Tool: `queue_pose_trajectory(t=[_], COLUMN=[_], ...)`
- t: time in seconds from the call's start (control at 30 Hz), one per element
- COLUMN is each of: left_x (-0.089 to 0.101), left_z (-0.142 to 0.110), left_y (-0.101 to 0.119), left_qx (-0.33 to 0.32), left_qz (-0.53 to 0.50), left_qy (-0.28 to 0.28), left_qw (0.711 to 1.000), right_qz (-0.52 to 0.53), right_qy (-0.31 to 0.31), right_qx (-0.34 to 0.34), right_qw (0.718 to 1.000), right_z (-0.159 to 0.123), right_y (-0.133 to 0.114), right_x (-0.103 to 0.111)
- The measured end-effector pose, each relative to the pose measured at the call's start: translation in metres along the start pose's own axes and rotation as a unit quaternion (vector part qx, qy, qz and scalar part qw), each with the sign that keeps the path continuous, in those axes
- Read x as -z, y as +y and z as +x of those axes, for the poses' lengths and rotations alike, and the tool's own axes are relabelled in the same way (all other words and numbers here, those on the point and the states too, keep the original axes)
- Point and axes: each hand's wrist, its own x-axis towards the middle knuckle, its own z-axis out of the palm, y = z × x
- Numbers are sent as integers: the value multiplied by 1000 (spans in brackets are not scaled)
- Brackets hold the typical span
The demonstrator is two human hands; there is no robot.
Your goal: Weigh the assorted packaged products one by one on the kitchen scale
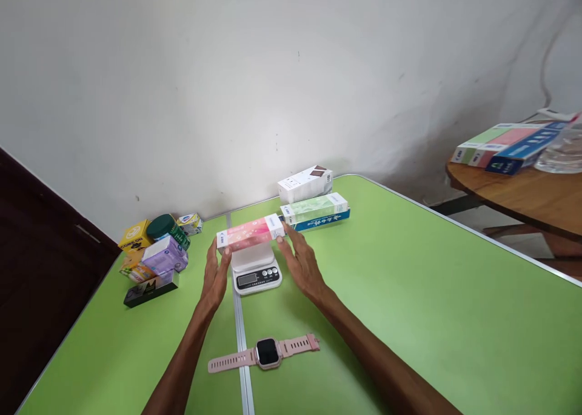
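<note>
A long pink-and-white toothpaste box (250, 233) spans the platform of a white digital kitchen scale (257, 269); I cannot tell whether it rests on the platform or is just above it. At its left end my left hand (215, 275) grips it, thumb toward me. My right hand (302, 262) holds the other end between thumb and fingers. The scale's display looks dark, without readable digits. In front of the scale, a smartwatch with a pink strap (268, 353) lies stretched out on the green table (409, 306).
Behind my right hand lie a green toothpaste box (313, 207), a blue box (322, 220) and a white box (304, 185). Several small packages, including a purple box (164, 254) and a green-lidded jar (166, 228), cluster at left. A wooden table (522, 191) with more boxes stands right.
</note>
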Motion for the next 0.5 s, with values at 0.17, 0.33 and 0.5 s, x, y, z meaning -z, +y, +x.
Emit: queue_pose_trajectory(t=[0.17, 0.33, 0.5], left_x=[8, 5, 10], left_z=[-14, -12, 1], left_y=[-37, -70, -101], left_qx=[41, 41, 83], left_qz=[-5, -28, -120], left_qy=[-6, 16, 95], left_qw=[999, 999, 985], right_qz=[-11, -14, -30], right_qy=[-46, -44, -30], right_qx=[-19, -73, -144], right_qw=[999, 996, 989], right_z=[-18, -20, -13], right_y=[15, 29, 46], right_x=[-15, -4, 7])
